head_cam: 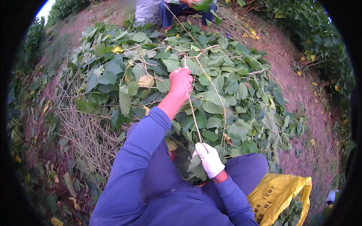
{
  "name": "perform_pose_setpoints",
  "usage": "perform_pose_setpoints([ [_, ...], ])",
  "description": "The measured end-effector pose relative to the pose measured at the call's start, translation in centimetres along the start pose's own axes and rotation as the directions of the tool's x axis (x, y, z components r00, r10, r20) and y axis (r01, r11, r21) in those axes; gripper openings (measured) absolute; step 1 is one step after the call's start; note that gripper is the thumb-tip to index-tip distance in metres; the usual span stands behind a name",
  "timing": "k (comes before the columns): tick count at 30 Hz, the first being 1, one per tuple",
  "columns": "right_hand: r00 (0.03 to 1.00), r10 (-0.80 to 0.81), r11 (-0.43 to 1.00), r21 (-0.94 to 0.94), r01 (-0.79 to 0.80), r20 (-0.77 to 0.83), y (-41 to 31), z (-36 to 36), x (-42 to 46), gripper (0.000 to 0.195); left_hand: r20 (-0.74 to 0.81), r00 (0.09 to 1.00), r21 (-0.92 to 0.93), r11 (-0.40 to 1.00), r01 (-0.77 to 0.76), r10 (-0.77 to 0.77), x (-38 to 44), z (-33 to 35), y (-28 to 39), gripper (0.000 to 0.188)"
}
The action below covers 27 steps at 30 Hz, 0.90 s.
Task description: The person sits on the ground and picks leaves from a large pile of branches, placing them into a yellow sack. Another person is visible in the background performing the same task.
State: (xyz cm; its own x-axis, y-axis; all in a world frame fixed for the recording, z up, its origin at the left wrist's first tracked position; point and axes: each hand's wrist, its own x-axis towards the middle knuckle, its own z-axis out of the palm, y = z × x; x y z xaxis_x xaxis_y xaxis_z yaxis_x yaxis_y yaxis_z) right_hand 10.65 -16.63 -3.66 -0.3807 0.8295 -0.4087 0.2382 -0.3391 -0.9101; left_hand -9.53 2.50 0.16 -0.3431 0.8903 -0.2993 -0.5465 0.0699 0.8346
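My bare left hand [181, 82] grips a thin, forked woody branch [205, 52] near its fork, held out over a wide heap of cut leafy branches [237, 93]. One bare stem [195, 120] runs from the fork side down to my right hand [208, 158]. That hand wears a white glove and is closed around the stem's lower end. Broad green leaves [198, 168] hang just below and beside the glove, between my knees; whether they are held in it cannot be told. Another bare shoot [215, 87] curves down to the right of the stem.
A yellow woven sack [271, 195] bearing writing, with leaves in it, stands by my right leg. Stripped stems [87, 132] lie piled at left. Across the heap sits another person [186, 12] beside a white sack [147, 12]. Leafy plants [319, 39] border the bare soil.
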Motion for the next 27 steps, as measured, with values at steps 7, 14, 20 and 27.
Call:
perform_pose_setpoints([
  [7, 0.995, -0.093, 0.992, -0.084, 0.09, -0.032, -1.8, 0.1, 2.7, 0.037, 0.094, 0.996, -0.094, 0.995, 0.018, -0.009, -2.0, 0.7, 0.4, 0.026],
  [14, 0.997, -0.076, 0.992, -0.103, 0.074, -0.009, -3.2, 0.3, 6.6, 0.042, 0.108, 0.992, -0.117, 0.99, 0.08, -0.068, -5.4, 0.8, 0.3, 0.016],
  [20, 0.992, -0.129, 0.985, -0.116, 0.129, 0.01, -4.1, 1.7, 8.9, 0.037, 0.023, 0.998, -0.133, 0.99, 0.053, -0.05, -2.4, -0.1, 0.5, 0.008],
  [27, 0.997, -0.062, 0.98, 0.184, 0.069, -0.046, -5.1, 4.6, 7.8, 0.039, -0.08, 0.997, -0.234, 0.972, 0.001, -0.021, 1.3, -1.3, -1.7, 0.011],
])
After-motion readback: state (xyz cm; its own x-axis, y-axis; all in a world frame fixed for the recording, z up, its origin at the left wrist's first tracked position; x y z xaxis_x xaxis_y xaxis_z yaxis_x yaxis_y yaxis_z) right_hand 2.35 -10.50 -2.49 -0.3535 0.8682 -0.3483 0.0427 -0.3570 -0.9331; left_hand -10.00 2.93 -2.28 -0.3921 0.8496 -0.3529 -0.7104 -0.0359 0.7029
